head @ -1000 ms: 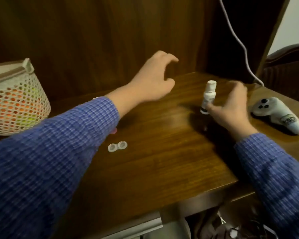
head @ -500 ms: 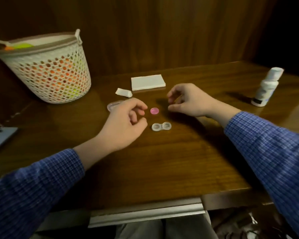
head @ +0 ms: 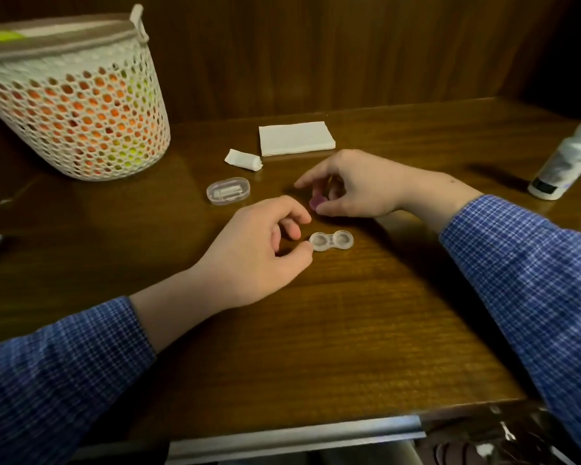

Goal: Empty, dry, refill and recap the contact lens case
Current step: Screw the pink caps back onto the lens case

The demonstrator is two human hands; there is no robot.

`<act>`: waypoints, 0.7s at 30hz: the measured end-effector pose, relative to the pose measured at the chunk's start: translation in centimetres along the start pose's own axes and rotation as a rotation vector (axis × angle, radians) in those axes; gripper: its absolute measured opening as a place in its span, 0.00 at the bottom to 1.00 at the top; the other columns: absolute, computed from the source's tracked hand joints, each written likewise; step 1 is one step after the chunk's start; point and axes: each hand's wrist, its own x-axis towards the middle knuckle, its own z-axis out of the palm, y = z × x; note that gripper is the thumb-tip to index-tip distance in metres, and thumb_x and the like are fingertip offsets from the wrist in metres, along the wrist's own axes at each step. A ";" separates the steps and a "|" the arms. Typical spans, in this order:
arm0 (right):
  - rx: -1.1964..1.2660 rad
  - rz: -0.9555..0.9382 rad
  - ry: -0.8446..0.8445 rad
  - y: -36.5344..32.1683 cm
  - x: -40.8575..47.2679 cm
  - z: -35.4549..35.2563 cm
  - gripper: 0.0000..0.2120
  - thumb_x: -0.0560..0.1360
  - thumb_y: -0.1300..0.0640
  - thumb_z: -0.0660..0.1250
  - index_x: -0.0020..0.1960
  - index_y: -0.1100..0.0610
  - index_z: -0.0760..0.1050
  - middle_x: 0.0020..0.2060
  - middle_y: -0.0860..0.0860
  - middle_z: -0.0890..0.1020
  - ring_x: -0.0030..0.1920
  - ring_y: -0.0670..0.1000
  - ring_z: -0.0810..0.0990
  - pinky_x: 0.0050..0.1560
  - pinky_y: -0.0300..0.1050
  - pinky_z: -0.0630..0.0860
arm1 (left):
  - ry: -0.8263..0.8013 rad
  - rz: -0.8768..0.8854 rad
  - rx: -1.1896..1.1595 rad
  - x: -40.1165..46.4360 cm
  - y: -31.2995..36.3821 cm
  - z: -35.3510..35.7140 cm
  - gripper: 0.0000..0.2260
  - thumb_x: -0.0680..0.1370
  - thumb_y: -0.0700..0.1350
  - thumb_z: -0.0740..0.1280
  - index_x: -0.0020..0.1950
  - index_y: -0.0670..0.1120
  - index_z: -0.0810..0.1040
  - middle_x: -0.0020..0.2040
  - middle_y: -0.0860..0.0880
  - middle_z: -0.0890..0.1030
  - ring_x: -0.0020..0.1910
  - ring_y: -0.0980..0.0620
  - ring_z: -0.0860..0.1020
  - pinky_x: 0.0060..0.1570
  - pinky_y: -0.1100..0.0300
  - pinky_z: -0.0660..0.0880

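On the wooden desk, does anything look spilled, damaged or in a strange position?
Nothing stands out. The lens case lies flat with both wells uncapped, the left hand touching its end; the right hand pinches a pink cap. No spill shows. The white bottle stands upright.

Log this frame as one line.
right hand: pinches pink cap | left hand: thumb touches lens case | case: uncapped, on table

a: where's the lens case [head: 331, 240]?
b: flat on the wood table [head: 349, 330], clear, both wells uncapped, left thumb tip touching its left end.
a: caps?
b: one pink cap [head: 315, 202], pinched in right hand's fingers, just behind the case.
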 end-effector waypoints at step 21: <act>0.485 -0.117 0.358 0.8 -6.7 -0.3 0.09 0.74 0.70 0.75 0.50 0.61 0.78 0.48 0.60 0.85 0.51 0.56 0.87 0.55 0.50 0.83 | -0.057 -0.009 0.006 0.9 0.8 0.8 0.28 0.74 0.50 0.76 0.71 0.56 0.69 0.54 0.61 0.78 0.50 0.59 0.78 0.46 0.66 0.73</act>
